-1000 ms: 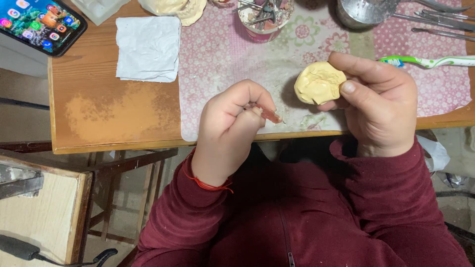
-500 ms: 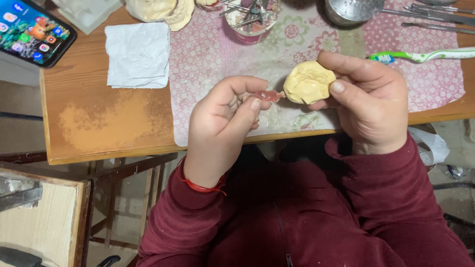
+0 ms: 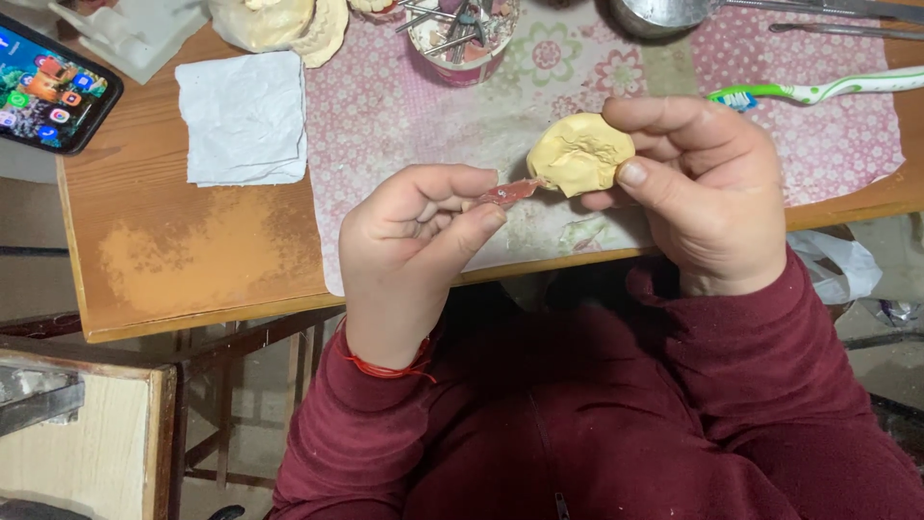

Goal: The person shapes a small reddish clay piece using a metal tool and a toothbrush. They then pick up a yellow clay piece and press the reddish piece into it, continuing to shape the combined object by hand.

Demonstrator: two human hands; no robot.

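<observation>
Two hands clamped | right hand (image 3: 707,193): yellow lump (image 3: 580,152) | left hand (image 3: 414,246): reddish tool (image 3: 510,192), tip touching lump

The lump (image 3: 580,154) is pale yellow, the tool (image 3: 510,192) touching it reddish pink, and both sleeves (image 3: 760,385) are dark maroon, with a red thread (image 3: 390,370) at the left wrist. The mat (image 3: 404,106) is pink with small white flowers, lying on an orange-brown table (image 3: 173,250) with a paler worn patch. The tissue (image 3: 243,117) is white, the toothbrush (image 3: 818,91) green and white, the phone (image 3: 48,82) black with many-coloured icons.
</observation>
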